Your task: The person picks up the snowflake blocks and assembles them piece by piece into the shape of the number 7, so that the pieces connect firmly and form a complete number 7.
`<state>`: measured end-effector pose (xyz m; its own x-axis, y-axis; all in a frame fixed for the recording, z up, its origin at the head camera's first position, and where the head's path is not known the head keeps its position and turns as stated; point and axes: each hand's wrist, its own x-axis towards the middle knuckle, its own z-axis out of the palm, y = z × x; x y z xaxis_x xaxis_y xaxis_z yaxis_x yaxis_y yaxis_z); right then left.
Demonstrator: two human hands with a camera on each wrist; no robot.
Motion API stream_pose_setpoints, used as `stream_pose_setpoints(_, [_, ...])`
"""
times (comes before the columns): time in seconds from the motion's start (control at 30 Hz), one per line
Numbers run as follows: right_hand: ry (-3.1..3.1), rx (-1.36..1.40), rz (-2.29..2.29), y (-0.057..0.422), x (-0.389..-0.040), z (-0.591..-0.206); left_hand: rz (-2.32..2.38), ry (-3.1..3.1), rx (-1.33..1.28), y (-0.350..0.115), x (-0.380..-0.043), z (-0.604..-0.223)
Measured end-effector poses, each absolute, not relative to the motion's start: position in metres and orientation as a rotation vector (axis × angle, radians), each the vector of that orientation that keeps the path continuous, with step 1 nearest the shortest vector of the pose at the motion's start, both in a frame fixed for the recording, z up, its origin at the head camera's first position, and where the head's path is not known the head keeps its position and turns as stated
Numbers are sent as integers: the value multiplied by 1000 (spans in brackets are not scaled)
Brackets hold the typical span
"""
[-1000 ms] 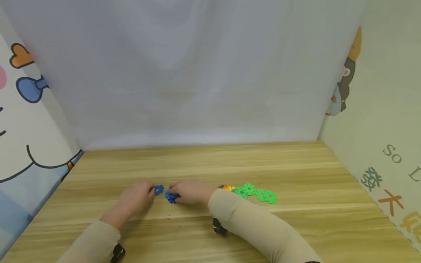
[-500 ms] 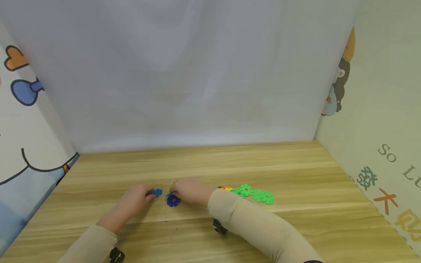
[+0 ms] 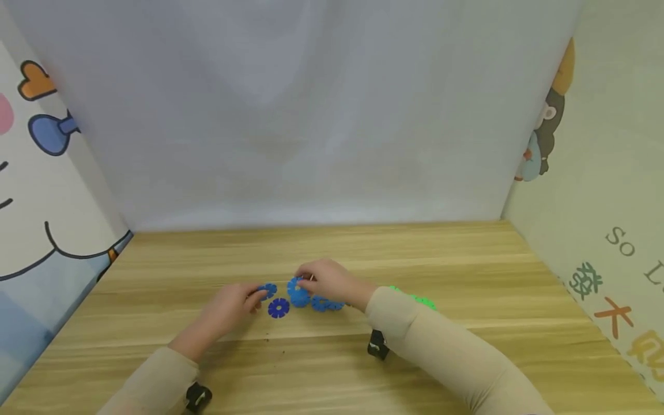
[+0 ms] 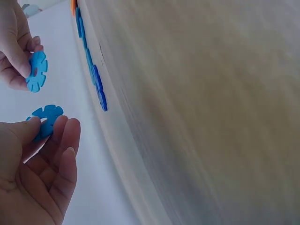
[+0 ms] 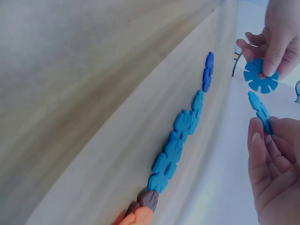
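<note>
My left hand [image 3: 228, 308] pinches a blue notched plastic disc [image 4: 46, 121], a snowflake-type building piece, between thumb and fingers above the table. Facing it, my right hand [image 3: 332, 280] pinches another blue notched disc [image 5: 259, 111] by its edge. The two held discs are close together, with a small gap between them in the left wrist view. Below them on the wood lies a dark blue disc [image 3: 278, 308]. From it a line of lighter blue discs [image 5: 166, 166] runs right, partly overlapping, under my right hand.
Brown [image 5: 149, 200] and orange discs [image 5: 142, 215] continue the line, hidden from the head view by the right forearm. Green discs [image 3: 427, 302] show beyond that sleeve. A pale curtain [image 3: 311, 144] closes off the back of the wooden table [image 3: 207, 253], with printed panels at both sides.
My right hand has risen off the table and moved right with a blue disc, uncovering more of the row. My left hand has moved right with its disc. The dark blue disc stays lying.
</note>
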<state>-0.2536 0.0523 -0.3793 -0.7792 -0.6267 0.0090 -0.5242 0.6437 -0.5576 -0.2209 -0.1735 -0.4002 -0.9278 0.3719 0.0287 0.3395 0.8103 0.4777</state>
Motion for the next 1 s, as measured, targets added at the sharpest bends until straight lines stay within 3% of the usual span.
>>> stream_pose_setpoints(0.4, [2474,-650,-1200,74,-243,-386,777,2939,622,-158,-214,-400])
stream_pose_setpoints(1.0, [2350,-482,-1438,87,-244,-386,900,2889,722,-143,-220,-403])
